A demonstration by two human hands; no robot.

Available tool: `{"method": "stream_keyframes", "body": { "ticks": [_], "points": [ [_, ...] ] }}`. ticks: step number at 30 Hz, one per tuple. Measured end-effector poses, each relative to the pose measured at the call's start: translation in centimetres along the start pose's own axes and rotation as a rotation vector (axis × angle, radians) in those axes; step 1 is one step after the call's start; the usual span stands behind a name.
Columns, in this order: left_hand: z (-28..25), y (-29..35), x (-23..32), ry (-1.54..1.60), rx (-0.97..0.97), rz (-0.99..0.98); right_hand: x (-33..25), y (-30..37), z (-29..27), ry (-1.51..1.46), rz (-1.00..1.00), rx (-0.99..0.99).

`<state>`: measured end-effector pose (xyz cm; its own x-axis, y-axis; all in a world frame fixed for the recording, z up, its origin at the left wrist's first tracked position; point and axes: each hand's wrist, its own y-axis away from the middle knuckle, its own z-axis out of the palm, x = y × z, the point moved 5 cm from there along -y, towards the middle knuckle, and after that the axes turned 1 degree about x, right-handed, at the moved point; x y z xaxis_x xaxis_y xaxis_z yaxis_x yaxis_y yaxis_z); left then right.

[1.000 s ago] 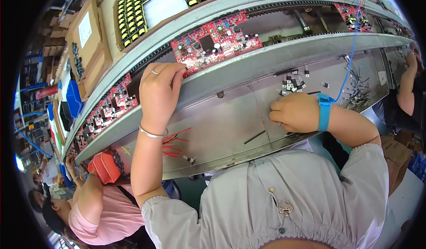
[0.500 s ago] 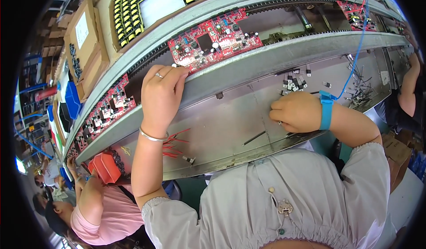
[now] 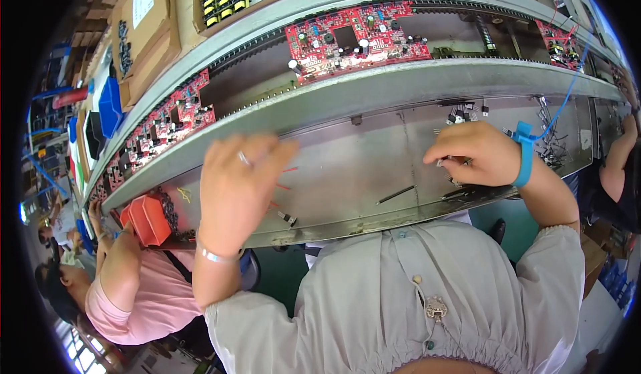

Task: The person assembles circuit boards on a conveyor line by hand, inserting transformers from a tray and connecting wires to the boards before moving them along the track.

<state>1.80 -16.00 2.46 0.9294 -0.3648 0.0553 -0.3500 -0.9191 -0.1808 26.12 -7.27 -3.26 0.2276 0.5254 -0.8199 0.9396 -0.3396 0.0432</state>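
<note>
My left hand (image 3: 237, 187), a ring on one finger, is over the left part of the grey metal trough (image 3: 334, 174), apart from the red circuit board (image 3: 314, 57) on the rail. Motion smears its fingers, so their grip is unclear. My right hand (image 3: 477, 154), with a blue wrist strap (image 3: 526, 157), is over the trough's right part. Its fingers are bent and closed together around something small that I cannot make out. Just beyond it lie several black three-legged transistors (image 3: 461, 115), partly hidden by the hand. A lone transistor (image 3: 287, 218) rests near the trough's front edge.
More red boards (image 3: 170, 117) sit along the rail at left. Red wires (image 3: 284, 187) show beside my left hand. A black strip (image 3: 395, 195) lies mid-trough. A red bin (image 3: 147, 219) stands near a co-worker in pink (image 3: 143, 294). A blue cord (image 3: 567, 100) runs from my strap.
My left hand has come off the circuit board's near corner and moved back toward me. My right hand has turned slightly, its fingers still bent. The whole view has shifted somewhat.
</note>
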Motion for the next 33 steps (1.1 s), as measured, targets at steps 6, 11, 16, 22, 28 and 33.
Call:
{"method": "stream_keyframes", "body": {
  "ticks": [6, 11, 16, 22, 28, 33],
  "points": [
    [3.8, 6.0, 0.2, 0.300, -0.419, 0.006, -0.4, -3.5, -5.6, 0.072, 0.078, 0.144],
    [5.8, 7.7, 0.3, 0.319, -0.430, -0.006, -0.5, -8.1, -8.0, 0.482, -0.247, 0.412],
    [5.6, 7.7, 1.1, 0.338, -0.383, 0.008, 0.1, -10.3, -7.4, 0.635, -0.264, 0.327],
    [4.4, 6.7, 1.2, 0.388, -0.222, -0.055, 0.8, -11.0, -6.7, 0.782, -0.198, 0.258],
    [2.4, 4.8, 0.3, 0.402, -0.082, -0.081, 0.2, -11.4, -6.4, 0.840, -0.202, 0.236],
    [0.8, 0.6, -0.5, 0.311, 0.075, -0.111, 0.1, -11.4, -5.7, 0.955, -0.197, 0.227]
  ]
}}
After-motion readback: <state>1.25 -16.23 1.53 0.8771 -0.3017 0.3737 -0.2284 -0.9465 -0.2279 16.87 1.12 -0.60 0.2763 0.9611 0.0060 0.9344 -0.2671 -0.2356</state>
